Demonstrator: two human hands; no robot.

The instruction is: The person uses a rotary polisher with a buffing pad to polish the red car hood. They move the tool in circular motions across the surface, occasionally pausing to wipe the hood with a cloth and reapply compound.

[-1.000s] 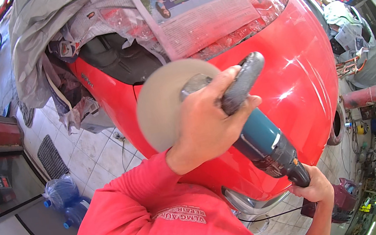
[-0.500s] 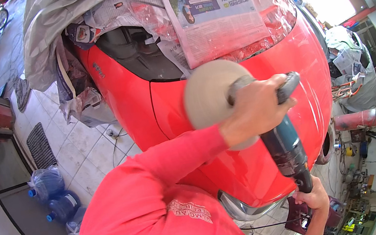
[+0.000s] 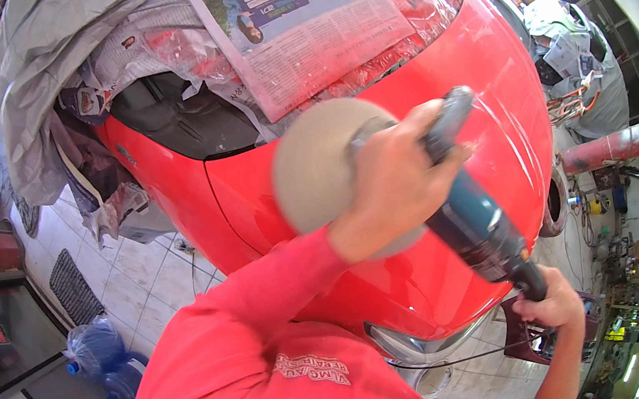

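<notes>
I hold a polisher with a dark teal and black body in both hands, over the glossy red car panel. My left hand is closed over the tool's head and its black front handle. At the tool's lower end, my right hand wraps round the black rear grip. The round beige pad looks smeared, as if spinning. It lies against or just over the red panel; the contact is hidden. A black cord runs left from near the rear grip.
Newspaper and clear plastic cover the car's glass, with a grey sheet beyond. A headlight sits at the near edge. Blue water jugs stand at left. A red post and tool-covered shelves are at right.
The view has shifted and tilted, so the car appears farther left. The polisher's rear end and my right hand have swung right and up in the picture. Both hands keep their hold.
</notes>
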